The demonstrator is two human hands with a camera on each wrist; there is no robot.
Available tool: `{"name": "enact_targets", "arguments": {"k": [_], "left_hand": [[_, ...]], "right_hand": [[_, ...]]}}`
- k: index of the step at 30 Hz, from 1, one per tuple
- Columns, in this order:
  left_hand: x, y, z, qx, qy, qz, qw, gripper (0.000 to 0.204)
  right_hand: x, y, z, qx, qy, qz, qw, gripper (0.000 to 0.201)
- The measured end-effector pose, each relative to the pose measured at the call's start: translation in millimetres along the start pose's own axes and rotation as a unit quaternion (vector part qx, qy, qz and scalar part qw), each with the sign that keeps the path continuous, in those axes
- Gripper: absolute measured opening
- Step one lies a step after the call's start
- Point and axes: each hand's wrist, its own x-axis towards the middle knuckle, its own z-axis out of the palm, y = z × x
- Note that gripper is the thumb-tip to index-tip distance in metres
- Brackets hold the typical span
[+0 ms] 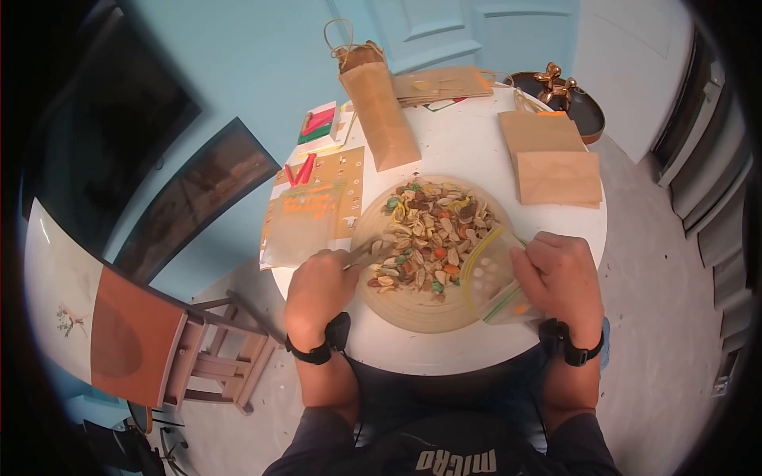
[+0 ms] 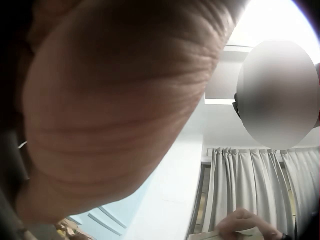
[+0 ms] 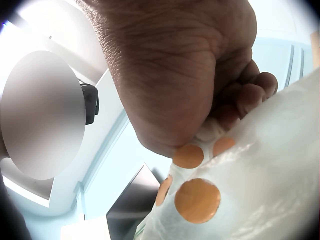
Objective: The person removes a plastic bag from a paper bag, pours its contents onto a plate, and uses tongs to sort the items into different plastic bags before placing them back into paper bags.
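Note:
A round wooden tray point(image 1: 413, 317) carries a heap of mixed nuts in shells point(image 1: 429, 238), with green and orange wrapped pieces among them. My left hand point(image 1: 321, 285), at the tray's left edge, grips a slim, dull metallic utensil point(image 1: 369, 255) that reaches over the heap; its tip blends into the nuts. On the right, my right hand point(image 1: 559, 274) pinches a clear zip bag point(image 1: 500, 274), tilted with its mouth toward the nuts. In the right wrist view, orange dots mark the bag point(image 3: 260, 165) below my curled fingers point(image 3: 250, 97). My left fingers are mostly hidden in the left wrist view.
A tall brown paper bag point(image 1: 381, 111) stands behind the tray. Flat paper bags point(image 1: 559, 174) lie at the right. A second zip bag point(image 1: 302, 218) with orange print, red clips point(image 1: 300, 169) and a patterned sheet point(image 1: 349, 182) lie left. A wooden chair point(image 1: 218, 357) stands beside the table.

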Motion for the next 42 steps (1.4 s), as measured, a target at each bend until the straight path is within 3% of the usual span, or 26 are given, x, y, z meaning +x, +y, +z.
{"name": "enact_targets", "arguments": {"k": [3, 18, 36, 42], "left_hand": [[-2.7, 17.1, -5.3, 0.007, -0.059, 0.004, 0.998, 0.028], [-1.9, 31.9, 6.3, 0.019, -0.059, 0.098, 0.993, 0.022], [-10.3, 37.0, -7.9, 0.006, -0.011, 0.100, 0.995, 0.022], [-25.8, 42.9, -23.4, 0.043, -0.056, 0.024, 0.997, 0.033]], "right_hand": [[0.4, -2.0, -0.2, 0.001, -0.001, 0.005, 1.000, 0.037], [-1.0, -1.0, -1.8, 0.017, 0.005, 0.009, 1.000, 0.037], [-2.2, 0.7, -5.4, 0.007, 0.000, -0.003, 1.000, 0.035], [-3.4, 1.8, -5.3, 0.007, 0.000, 0.003, 1.000, 0.036]]}}
